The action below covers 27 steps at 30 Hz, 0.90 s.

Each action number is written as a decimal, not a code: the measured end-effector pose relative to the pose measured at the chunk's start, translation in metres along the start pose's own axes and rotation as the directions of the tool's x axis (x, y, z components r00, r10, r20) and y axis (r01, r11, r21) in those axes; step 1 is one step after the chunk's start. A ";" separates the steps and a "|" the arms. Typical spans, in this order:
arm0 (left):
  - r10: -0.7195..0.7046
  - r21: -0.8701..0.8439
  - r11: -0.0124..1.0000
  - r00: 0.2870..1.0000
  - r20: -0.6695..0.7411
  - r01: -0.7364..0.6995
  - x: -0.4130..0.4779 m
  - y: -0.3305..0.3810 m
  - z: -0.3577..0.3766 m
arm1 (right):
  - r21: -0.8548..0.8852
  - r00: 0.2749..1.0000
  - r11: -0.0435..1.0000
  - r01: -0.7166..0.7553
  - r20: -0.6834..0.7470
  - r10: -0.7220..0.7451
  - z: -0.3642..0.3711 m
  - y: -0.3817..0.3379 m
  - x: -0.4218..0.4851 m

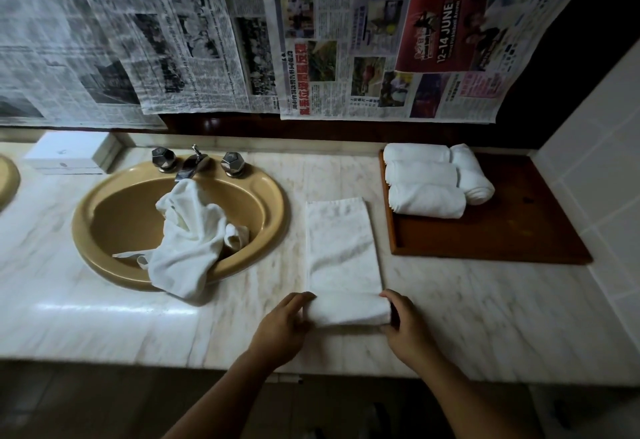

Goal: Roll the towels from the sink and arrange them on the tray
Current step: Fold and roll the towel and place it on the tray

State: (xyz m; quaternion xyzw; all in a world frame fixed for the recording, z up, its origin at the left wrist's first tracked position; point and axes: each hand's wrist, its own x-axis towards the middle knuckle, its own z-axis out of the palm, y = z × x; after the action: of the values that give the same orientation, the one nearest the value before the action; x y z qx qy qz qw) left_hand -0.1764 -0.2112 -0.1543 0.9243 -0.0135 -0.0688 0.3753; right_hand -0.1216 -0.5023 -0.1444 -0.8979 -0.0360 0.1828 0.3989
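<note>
left grip point(280, 326) and right grip point(403, 324) sit at the near edge of the surface point(485, 300), one at each end of the folded towel point(341, 248). both grips are curled round the ends of its rolled near portion, fingers over the top and thumbs at the near side. the far portion of the towel lies flat on the surface, between the sink point(90, 216) and the tray point(502, 230).

handling notes:
- the towel appears light, soft and limp; it has no stiffness of its own, so the roll probably slackens if pressure is uneven
- hold at both ends of the roll, with even downward pressure, so the edges stay aligned
- the polished surface may let the cloth slide rather than turn

loose towels point(187, 230) lie crumpled in the sink, one corner draped over the near rim. take these by a corner or hem; expect them to hang and tangle.

four rolled towels point(426, 182) occupy the far left corner of the tray, three side by side and one crosswise, touching them. the near and right parts of the tray look open for further rolls
</note>
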 end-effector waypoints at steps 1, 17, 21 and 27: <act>-0.008 -0.024 1.000 1.000 0.008 0.008 0.001 -0.001 -0.001 | 0.011 1.000 1.000 -0.020 0.018 0.020 -0.003 0.000 0.001; 0.022 -0.130 0.991 0.995 -0.095 -0.034 0.001 -0.001 0.000 | 0.067 0.981 0.982 -0.179 0.093 0.172 -0.015 -0.013 0.009; 0.071 -0.120 0.989 0.985 -0.159 -0.091 0.001 0.006 0.004 | 0.030 0.976 0.982 -0.188 0.120 0.183 -0.019 -0.017 0.011; 0.056 -0.076 0.994 0.978 -0.201 -0.072 0.008 0.011 0.007 | 0.016 0.964 0.972 -0.233 0.133 0.228 -0.020 -0.020 0.013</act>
State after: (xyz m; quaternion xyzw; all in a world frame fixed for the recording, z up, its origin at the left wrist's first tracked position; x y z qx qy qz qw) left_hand -0.1693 -0.2245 -0.1526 0.9092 -0.0028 0.0356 0.4148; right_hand -0.1005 -0.5006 -0.1216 -0.8757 0.0456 0.2866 0.3860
